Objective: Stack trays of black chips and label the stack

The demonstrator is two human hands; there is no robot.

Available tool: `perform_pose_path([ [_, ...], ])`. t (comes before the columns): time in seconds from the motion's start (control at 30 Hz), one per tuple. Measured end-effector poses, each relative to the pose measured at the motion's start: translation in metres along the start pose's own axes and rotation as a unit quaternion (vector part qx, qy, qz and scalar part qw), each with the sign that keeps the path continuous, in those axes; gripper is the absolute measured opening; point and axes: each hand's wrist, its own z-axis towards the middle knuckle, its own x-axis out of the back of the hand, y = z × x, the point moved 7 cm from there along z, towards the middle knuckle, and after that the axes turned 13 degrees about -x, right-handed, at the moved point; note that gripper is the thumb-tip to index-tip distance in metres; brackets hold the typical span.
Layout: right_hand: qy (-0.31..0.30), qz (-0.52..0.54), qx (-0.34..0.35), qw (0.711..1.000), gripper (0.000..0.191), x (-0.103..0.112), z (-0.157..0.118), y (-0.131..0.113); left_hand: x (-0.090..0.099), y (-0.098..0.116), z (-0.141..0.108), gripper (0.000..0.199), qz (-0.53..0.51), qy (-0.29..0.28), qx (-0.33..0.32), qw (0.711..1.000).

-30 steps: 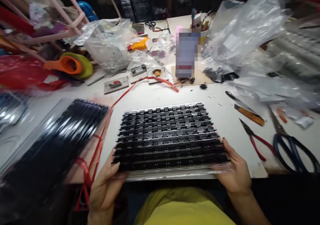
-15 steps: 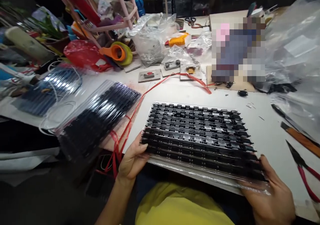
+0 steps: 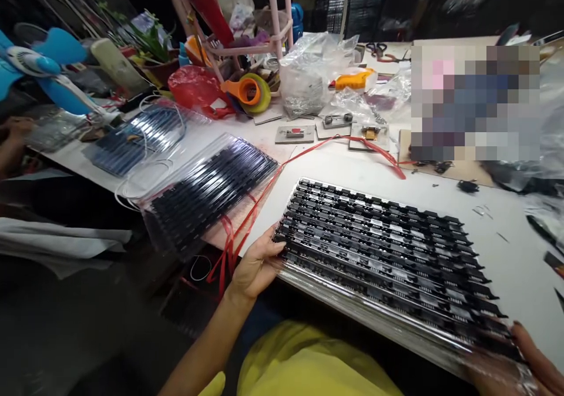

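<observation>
A clear plastic tray [image 3: 374, 319] with rows of small black parts [image 3: 379, 237] is held tilted at the table's front edge. My left hand [image 3: 258, 264] grips its left end, thumb over the rim and fingers underneath. At the near right corner my right hand [image 3: 535, 361] is closed around the tray, partly cut off by the frame and partly seen through the plastic. To the left lies a similar bagged stack of black parts [image 3: 211, 190]. A red plastic ribbon [image 3: 259, 199] runs across the table between the two.
Small metal fixtures [image 3: 294, 133] stand behind the tray, near clear bags [image 3: 304, 84] and an orange tape dispenser [image 3: 249, 90]. A pink rack [image 3: 251, 48] is at the back. On the left are a blue fan [image 3: 48, 64], another bagged stack [image 3: 132, 140] and another person's hand [image 3: 15, 137].
The view has swung left, bringing the fan and another person's hand into sight. The tray now tips more, its right end closer to me; both hands keep their hold.
</observation>
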Motion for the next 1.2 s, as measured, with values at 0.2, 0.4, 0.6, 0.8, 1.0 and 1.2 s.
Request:
perform_pose_path([
  [0.2,0.149,0.077,-0.011,0.986,0.034,-0.027,-0.004,-0.002,0.002,-0.002,-0.003,0.052,0.022,-0.008,0.017,1.000],
  [0.4,0.100,0.087,-0.009,0.991,0.031,-0.038,-0.002,-0.002,0.005,-0.004,-0.003,0.048,0.026,0.007,0.024,0.999],
  [0.6,-0.002,0.119,-0.032,0.992,0.022,-0.046,0.004,0.002,0.010,-0.005,-0.003,0.056,0.049,0.049,0.036,0.997],
  [0.8,-0.102,0.108,-0.042,0.988,0.025,-0.061,0.004,0.000,0.015,-0.003,-0.002,0.057,0.067,0.095,0.039,0.992],
  [1.0,-0.143,0.094,-0.018,0.985,0.032,-0.065,-0.004,-0.002,0.026,-0.003,-0.005,0.051,0.027,0.158,0.013,0.987],
  [1.2,-0.140,0.078,-0.018,0.987,0.027,-0.065,-0.007,0.002,0.027,-0.001,-0.012,0.046,0.003,0.171,-0.033,0.985],
])
